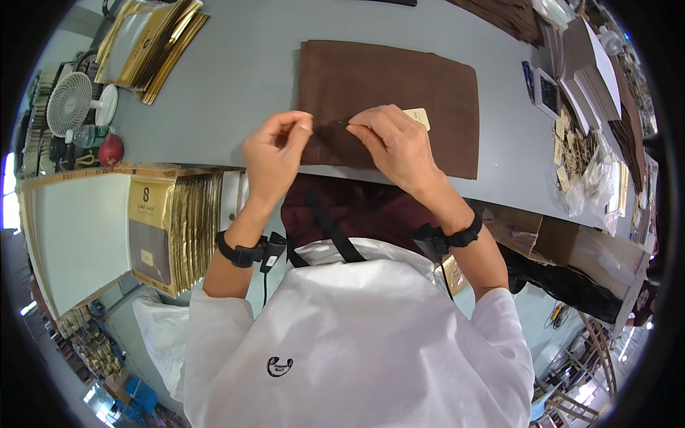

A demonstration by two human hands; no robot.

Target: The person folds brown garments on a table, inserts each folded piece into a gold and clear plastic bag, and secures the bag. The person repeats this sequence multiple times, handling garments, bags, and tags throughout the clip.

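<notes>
A folded brown cloth (pixel 390 75) with pinked edges lies flat on the grey table before me. Above its left edge, the thumb and forefinger of my left hand (pixel 278 144) press together; nothing can be made out between them. My right hand (pixel 393 142) hovers over the middle of the cloth, pinching a short, thin dark strand (pixel 342 123) that points left. Whether this is a cord end or a pin is too small to tell. Just behind the right knuckles, a cream hang tag (pixel 418 117) bearing writing rests on the cloth, partly covered by that hand.
On the grey table (pixel 214 107), gold packaging bags (pixel 144 48) are stacked back left, near a white fan (pixel 72 104), a plastic bottle (pixel 91 136) and a red fruit (pixel 111 150). More filled bags (pixel 176 230) stand below left. Bunched tags (pixel 575 144) and white boards (pixel 586 75) occupy the right.
</notes>
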